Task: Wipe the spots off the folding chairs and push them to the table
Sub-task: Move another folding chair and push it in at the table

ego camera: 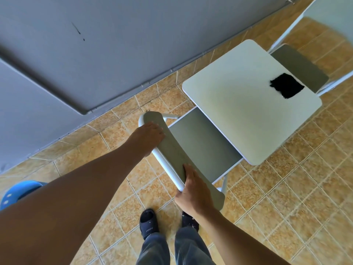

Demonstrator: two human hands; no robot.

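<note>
Both hands, left hand (148, 135) and right hand (193, 190), are clamped on the folding chair (202, 144) backrest; its seat is tucked partly, seemingly, under the table (238, 104).

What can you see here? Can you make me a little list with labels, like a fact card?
place: tiled floor beside a grey wall
table: white, square top
near chair: seat partly under the table
left hand: on the backrest's far end
right hand: gripping the backrest's near end
black cloth: lying on the table
second chair: at the table's far side, seat partly under it
spots: none visible on the near chair
</note>
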